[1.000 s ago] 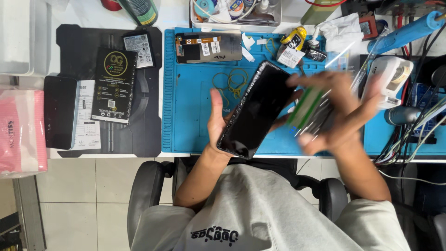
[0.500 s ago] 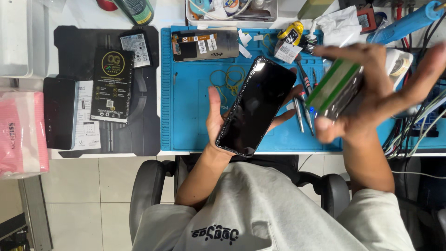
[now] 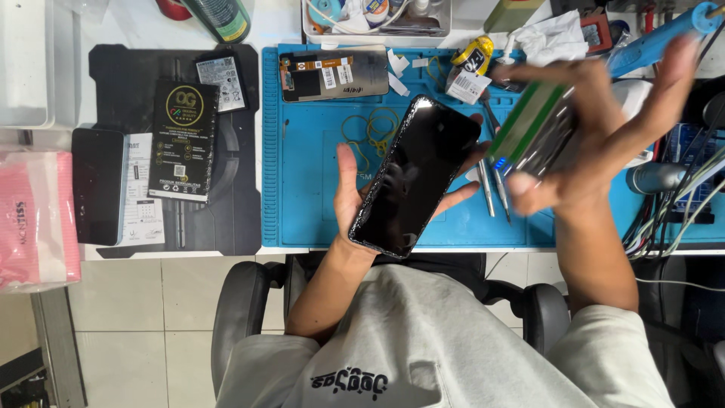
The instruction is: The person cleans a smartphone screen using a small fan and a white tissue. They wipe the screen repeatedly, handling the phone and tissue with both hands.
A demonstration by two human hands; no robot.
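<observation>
My left hand [image 3: 355, 198] holds a black smartphone [image 3: 415, 175] screen-up over the blue work mat [image 3: 302, 174], with the fingers curled under its edges. My right hand [image 3: 604, 143] is raised to the right of the phone and grips a flat green-edged piece together with a thin metal tool [image 3: 538, 125]. This hand is blurred by motion. Two metal tweezers [image 3: 492, 189] lie on the mat just below it.
A detached phone display panel [image 3: 334, 73] lies at the mat's top. To the left, a black mat [image 3: 234, 174] carries a black box [image 3: 180, 141], a second phone [image 3: 97, 185] and papers. A pink packet [image 3: 34, 219] sits far left. Cables and a blue tool [image 3: 649, 41] crowd the right.
My right hand has lifted away from the phone and moved right and upward with the green-edged piece. The left hand keeps the phone in roughly the same place.
</observation>
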